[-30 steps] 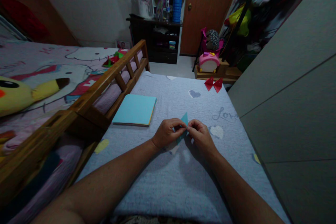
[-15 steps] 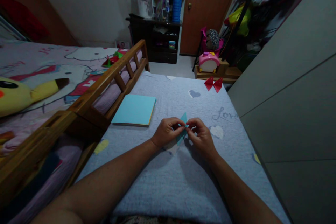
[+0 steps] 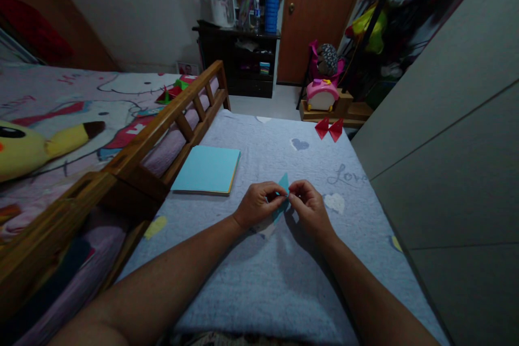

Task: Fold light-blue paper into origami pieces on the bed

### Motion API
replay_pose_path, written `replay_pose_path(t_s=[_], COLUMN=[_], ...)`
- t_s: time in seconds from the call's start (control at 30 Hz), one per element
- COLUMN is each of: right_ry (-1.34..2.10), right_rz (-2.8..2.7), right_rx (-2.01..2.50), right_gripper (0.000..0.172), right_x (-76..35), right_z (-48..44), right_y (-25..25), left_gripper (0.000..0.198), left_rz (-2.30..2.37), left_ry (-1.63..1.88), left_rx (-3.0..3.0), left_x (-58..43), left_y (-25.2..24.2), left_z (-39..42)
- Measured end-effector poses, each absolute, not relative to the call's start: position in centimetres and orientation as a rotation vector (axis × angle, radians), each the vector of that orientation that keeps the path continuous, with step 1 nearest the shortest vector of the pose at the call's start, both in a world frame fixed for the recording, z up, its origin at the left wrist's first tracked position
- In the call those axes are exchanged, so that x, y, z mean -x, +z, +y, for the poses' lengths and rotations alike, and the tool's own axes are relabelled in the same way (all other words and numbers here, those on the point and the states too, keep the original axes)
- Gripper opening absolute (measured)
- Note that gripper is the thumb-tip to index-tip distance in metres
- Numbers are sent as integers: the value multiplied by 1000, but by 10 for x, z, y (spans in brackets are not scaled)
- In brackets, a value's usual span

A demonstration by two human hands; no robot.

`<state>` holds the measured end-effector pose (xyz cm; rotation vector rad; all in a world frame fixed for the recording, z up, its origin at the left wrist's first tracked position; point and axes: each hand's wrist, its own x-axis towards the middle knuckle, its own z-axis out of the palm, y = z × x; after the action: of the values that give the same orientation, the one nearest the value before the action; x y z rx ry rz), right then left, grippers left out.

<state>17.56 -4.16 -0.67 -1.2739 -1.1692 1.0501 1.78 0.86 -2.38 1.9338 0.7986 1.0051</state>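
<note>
A small folded piece of blue paper (image 3: 283, 179) is held just above the bed, its pointed ends showing above and below my fingers. My left hand (image 3: 260, 203) pinches it from the left side. From the right, my right hand (image 3: 310, 205) pinches its edge, thumb and forefinger pressed together. The fingertips of both hands nearly meet and hide the middle of the paper. To the left lies a stack of square paper (image 3: 208, 169) with a light blue sheet on top. Two red folded paper pieces (image 3: 328, 129) rest near the far right corner of the bed.
The bed's blue patterned sheet (image 3: 243, 286) lies under my arms. A wooden rail (image 3: 162, 127) runs along the left, with a yellow plush toy (image 3: 24, 146) beyond it. A pale cabinet (image 3: 454, 135) borders the right side. A dark dresser (image 3: 237, 59) stands beyond the foot.
My right fingers have shifted very slightly at the paper's edge. Both hands keep their pinch, and the other things stay in place apart from a small camera shift.
</note>
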Motion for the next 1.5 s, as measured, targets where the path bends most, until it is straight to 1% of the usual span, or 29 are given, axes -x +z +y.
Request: replay_pose_path(t_s=[0.13, 0.3, 0.47, 1.5], right_ry=[1057, 778, 590, 489], right_rz=[-1185, -1447, -1574, -1618], right_rx=[1271, 1244, 1231, 1278], right_gripper=[10, 2, 9, 13], right_x=[-176, -177, -178, -178], right_z=[-42, -41, -39, -38], right_y=[-9, -10, -11, -12], left_gripper=[10, 12, 13, 13], left_rz=[846, 933, 968, 902], left_ry=[1056, 1069, 1044, 1042], left_rx=[-1922, -1860, -1812, -1845], left_x=[-18, -19, -20, -18], left_y=[-20, -23, -28, -21], left_z=[7, 7, 6, 6])
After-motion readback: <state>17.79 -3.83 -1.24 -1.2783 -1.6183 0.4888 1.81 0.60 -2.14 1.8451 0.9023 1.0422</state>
